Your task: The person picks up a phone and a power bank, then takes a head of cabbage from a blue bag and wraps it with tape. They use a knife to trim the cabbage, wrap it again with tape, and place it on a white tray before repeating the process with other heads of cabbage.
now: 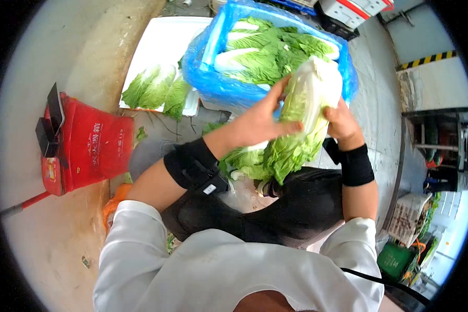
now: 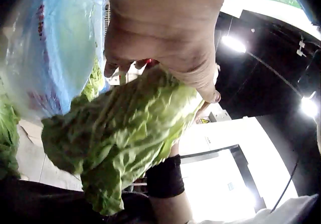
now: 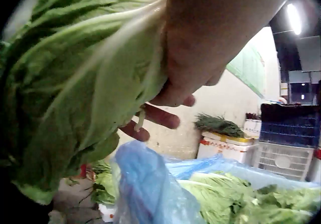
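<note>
A Chinese cabbage (image 1: 314,99) is held between both hands over the lap, its pale stem end up and its leafy end hanging down. My left hand (image 1: 252,124) grips its left side, thumb across the front and fingers reaching behind. On the opposite side my right hand (image 1: 344,124) holds it with the thumb on the pale ribs. In the left wrist view the green leaves of the cabbage (image 2: 135,128) hang below the left hand. The right wrist view shows its broad white-ribbed leaves (image 3: 85,68) beside the right hand (image 3: 200,48).
Just ahead stands a crate lined with blue plastic (image 1: 208,78), holding several cabbages (image 1: 255,62). Loose leaves (image 1: 156,88) lie on a white foam lid (image 1: 156,41) to its left. More leaves (image 1: 244,158) sit low between the knees. A red box (image 1: 96,143) is at left.
</note>
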`<state>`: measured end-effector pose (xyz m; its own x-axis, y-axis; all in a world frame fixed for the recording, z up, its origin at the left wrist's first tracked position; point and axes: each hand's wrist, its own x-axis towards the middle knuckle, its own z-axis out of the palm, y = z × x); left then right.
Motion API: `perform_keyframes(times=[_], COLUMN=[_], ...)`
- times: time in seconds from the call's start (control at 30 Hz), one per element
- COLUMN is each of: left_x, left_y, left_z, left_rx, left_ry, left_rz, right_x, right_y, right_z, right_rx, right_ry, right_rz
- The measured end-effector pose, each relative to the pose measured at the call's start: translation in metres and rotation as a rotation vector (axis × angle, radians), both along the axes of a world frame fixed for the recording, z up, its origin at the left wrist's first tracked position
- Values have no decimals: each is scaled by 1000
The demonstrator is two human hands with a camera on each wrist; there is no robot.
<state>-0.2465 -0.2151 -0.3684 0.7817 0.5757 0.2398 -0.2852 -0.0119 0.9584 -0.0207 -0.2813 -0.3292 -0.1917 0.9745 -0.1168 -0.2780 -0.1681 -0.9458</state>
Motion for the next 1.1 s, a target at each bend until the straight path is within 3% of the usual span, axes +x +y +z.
perform_keyframes(times=[0.07, 0.2, 0.3, 0.37, 0.47, 0.53, 0.63, 0.7, 0.73, 0.8, 0.93, 1.0, 1.07, 1.1], left_x=[-3, -4, -7, -12, -36, -52, -80, -90, -92, -103, -116, -114, -109, -105], left_y=[-8, -5, -3, -1, 7, 16, 30, 37, 43, 62, 84, 88, 93, 92], left_z=[4, -6, -14, -19, 3, -10, 11, 20, 19, 10, -5, -7, -13, -9], left_rx=[107, -107, -253, -489, -723, -796, -848, -806, -766, -747, -837, -865, -835, -853], left_ry=[134, -34, -22, -124, -124, -73, -206, -363, -452, -593, -739, -689, -612, -565], left_rz=[111, 148, 103, 87, -77, -82, -142, -68, -11, -72, -138, -90, -94, -67], right_x=[-25, -50, -56, -50, -26, -24, -16, -29, -30, -48, -55, -38, -19, -12], right_y=[0, 11, 19, 29, 60, 71, 94, 100, 96, 80, 89, 142, 172, 175], right_z=[-3, 0, 1, -5, -20, 7, -36, -74, -87, -85, -69, -71, -103, -125], right_rx=[26, 1, -24, -39, 58, 6, 131, 289, 285, 249, 284, -102, -168, -167], right_ry=[-6, -141, -281, -401, -493, -670, -928, -1236, -1224, -1523, -1537, -1037, -1225, -1228], right_rz=[-64, -110, -78, 4, -34, -95, 79, 297, 288, 877, 861, 839, 289, 293])
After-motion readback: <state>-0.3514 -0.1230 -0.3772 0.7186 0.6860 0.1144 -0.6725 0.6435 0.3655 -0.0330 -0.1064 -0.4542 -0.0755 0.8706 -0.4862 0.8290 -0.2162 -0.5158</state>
